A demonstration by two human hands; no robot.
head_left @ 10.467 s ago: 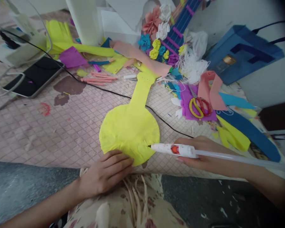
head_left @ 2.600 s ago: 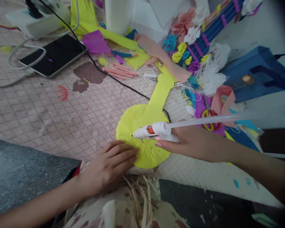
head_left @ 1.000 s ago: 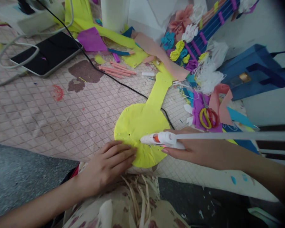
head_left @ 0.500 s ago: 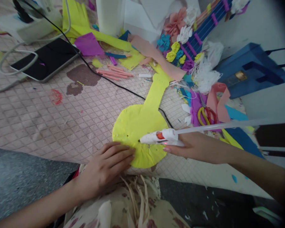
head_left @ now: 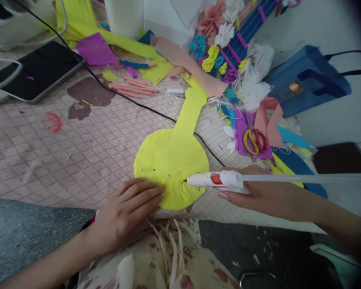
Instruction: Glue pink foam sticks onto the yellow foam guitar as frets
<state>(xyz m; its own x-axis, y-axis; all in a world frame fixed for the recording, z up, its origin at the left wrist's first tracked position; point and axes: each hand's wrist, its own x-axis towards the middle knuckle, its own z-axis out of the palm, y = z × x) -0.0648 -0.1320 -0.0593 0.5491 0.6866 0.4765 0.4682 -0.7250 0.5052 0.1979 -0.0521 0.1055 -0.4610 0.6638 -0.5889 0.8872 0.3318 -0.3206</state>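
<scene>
A flat yellow cutout (head_left: 171,152), round at the near end with a narrow neck pointing away, lies on the table. Its surface carries a few small dark dots and wrinkles along the near edge. My left hand (head_left: 135,202) rests flat on its lower left rim, fingers stretched out. In my right hand (head_left: 255,192) is a white hot glue gun (head_left: 221,179) with a long clear glue stick out of its back. The nozzle points left over the lower right part of the cutout; whether it touches cannot be told. Part of the right hand is hidden behind the gun.
A black cord (head_left: 144,106) crosses the quilted tablecloth (head_left: 108,140) under the yellow neck. Scissors (head_left: 252,140) lie on purple paper at right. Behind are pink paper rolls (head_left: 135,87), paper scraps, a blue decorated guitar shape (head_left: 240,44), a blue bag (head_left: 309,82) and a tablet (head_left: 39,72).
My right hand has moved the glue gun rightward across the yellow cutout. My left hand keeps its place on the rim. The whole view has shifted slightly.
</scene>
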